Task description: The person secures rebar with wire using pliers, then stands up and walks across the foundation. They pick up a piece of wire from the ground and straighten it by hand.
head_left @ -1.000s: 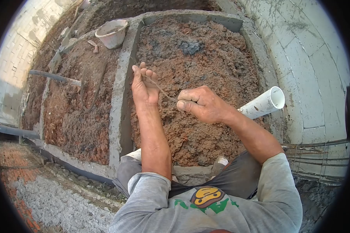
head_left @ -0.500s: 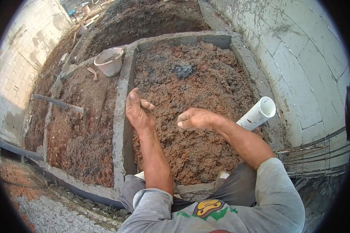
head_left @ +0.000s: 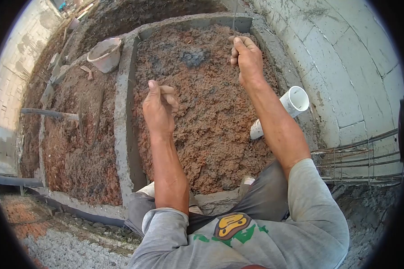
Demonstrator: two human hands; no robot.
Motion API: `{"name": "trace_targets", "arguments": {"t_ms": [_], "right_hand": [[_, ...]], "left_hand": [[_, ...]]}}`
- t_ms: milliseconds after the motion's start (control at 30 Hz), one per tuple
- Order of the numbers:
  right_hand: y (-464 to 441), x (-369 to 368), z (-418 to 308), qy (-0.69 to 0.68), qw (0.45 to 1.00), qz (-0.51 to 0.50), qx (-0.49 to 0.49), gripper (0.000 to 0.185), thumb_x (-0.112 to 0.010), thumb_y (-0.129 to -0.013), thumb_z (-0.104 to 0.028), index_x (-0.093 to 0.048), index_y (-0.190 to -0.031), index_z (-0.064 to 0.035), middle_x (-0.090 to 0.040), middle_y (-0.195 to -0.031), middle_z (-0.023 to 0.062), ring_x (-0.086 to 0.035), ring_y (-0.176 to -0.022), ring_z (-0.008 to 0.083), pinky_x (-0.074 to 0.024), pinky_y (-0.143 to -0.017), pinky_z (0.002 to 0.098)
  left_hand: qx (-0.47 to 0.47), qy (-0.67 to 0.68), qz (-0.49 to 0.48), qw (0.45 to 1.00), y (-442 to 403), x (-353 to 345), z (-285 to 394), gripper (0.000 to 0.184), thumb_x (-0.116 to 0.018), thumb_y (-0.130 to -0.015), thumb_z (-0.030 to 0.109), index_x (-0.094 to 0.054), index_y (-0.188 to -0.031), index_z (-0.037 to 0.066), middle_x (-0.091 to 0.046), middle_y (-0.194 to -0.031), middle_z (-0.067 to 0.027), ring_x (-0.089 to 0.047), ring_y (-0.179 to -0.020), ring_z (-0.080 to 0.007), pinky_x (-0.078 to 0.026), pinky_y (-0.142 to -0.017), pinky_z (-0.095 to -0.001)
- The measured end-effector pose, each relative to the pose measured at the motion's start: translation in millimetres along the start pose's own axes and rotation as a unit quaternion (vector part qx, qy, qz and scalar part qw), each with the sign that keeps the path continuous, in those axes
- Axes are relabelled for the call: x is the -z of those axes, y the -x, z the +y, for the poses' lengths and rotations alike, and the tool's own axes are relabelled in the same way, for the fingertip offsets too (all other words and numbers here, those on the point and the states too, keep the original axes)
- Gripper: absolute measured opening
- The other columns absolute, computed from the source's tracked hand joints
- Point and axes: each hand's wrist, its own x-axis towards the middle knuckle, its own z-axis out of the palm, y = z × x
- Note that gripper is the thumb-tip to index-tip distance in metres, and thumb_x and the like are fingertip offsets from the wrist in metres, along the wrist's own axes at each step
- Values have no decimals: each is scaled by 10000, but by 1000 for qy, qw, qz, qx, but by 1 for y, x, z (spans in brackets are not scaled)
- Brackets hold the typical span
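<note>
My right hand (head_left: 248, 60) is raised over the far part of a soil-filled bed (head_left: 197, 125), its fingers closed on a thin string (head_left: 234, 20). The string runs up past the fingertips, and a faint stretch hangs below the hand. My left hand (head_left: 159, 107) is held above the bed's left side, thumb up and fingers curled. Whatever it pinches, if anything, is too small to make out. A white PVC pipe (head_left: 296, 101) sticks out of the soil at a slant, beside my right forearm.
Concrete beams (head_left: 123, 116) frame the bed. On the left stand a dirty bucket (head_left: 105, 56), a grey pipe (head_left: 49, 113) and a loop of hose (head_left: 96, 130) on soil. A block wall (head_left: 332, 67) rises at right, with steel rebar (head_left: 368, 154) jutting beside it.
My right hand has moved up and away from my left hand, toward the far end of the bed, and the string now shows. My left hand stays curled, while the whole view has shifted slightly.
</note>
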Motion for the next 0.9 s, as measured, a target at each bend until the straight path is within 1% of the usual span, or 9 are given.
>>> {"name": "trace_targets", "arguments": {"t_ms": [100, 133, 167, 200, 367, 433, 567, 667, 900], "right_hand": [[-16, 23, 0, -85, 992, 75, 57, 184, -476, -987, -191, -575, -1033, -43, -519, -665, -5, -472, -524, 92, -401, -475, 235], [-20, 28, 0, -124, 985, 94, 71, 182, -464, -988, -198, -559, -1026, -48, -522, -655, -4, -485, -510, 95, -406, -460, 245], [-23, 30, 0, -165, 977, 109, 84, 180, -451, -989, -205, -544, -1020, -54, -526, -645, -3, -498, -496, 98, -411, -446, 255], [-18, 30, -1, -173, 977, 105, 70, 163, -451, -988, -200, -528, -1004, -57, -536, -651, 7, -512, -497, 111, -425, -447, 261], [24, 22, 16, -87, 995, 34, 21, 166, -460, -985, -201, -530, -1017, -55, -522, -640, 1, -498, -484, 101, -418, -451, 245], [29, 25, 32, 2, 999, -34, -2, 179, -465, -985, -202, -534, -1027, -43, -498, -624, -9, -475, -475, 86, -408, -450, 241], [34, 29, 42, 75, 990, -91, -77, 195, -474, -978, -193, -544, -1050, -25, -473, -606, -24, -453, -464, 77, -392, -440, 237], [36, 24, 49, 134, 977, -136, -94, 210, -479, -974, -195, -550, -1047, -12, -479, -602, -17, -443, -452, 77, -391, -428, 246], [46, 10, 50, 241, 957, -131, -97, 209, -475, -974, -193, -548, -1028, -4, -545, -634, 11, -513, -481, 82, -438, -459, 252]], "left_hand": [[157, -118, -148, 969, 24, -46, -6, 713, -315, -952, 623, -637, -728, 28, -576, -541, -46, -534, -439, -118, -441, -451, -238], [200, -118, -177, 956, 32, -63, -18, 805, -242, -936, 668, -668, -827, -6, -611, -579, -72, -579, -480, -140, -460, -464, -239], [243, -96, -196, 945, 40, -76, -32, 878, -214, -912, 703, -645, -1028, -52, -651, -655, -97, -625, -564, -167, -507, -527, -265], [295, -74, -235, 923, 44, -78, -50, 922, -206, -899, 718, -474, -1277, -79, -672, -937, -187, -669, -848, -240, -546, -734, -320], [243, 64, -128, 959, 28, -61, -85, 866, -276, -934, 649, -206, -1418, -66, -433, -1343, -290, -467, -1251, -371, -430, -1006, -422], [199, 183, 47, 962, 9, -42, -82, 644, -383, -977, 511, -375, -1313, -38, -561, -1184, -222, -585, -1097, -290, -507, -909, -359], [142, 233, 209, 939, -20, 14, -90, 444, -461, -984, 410, -460, -1155, 0, -565, -846, -77, -596, -779, -165, -538, -688, -299], [128, 138, 272, 944, -16, 9, -77, 432, -455, -979, 454, -473, -1046, 28, -432, -688, 8, -416, -532, -66, -376, -417, -220], [130, -77, 134, 979, 3, -5, -93, 670, -287, -958, 618, -470, -1099, -11, -378, -587, 34, -326, -441, -48, -247, -360, -198]]}}
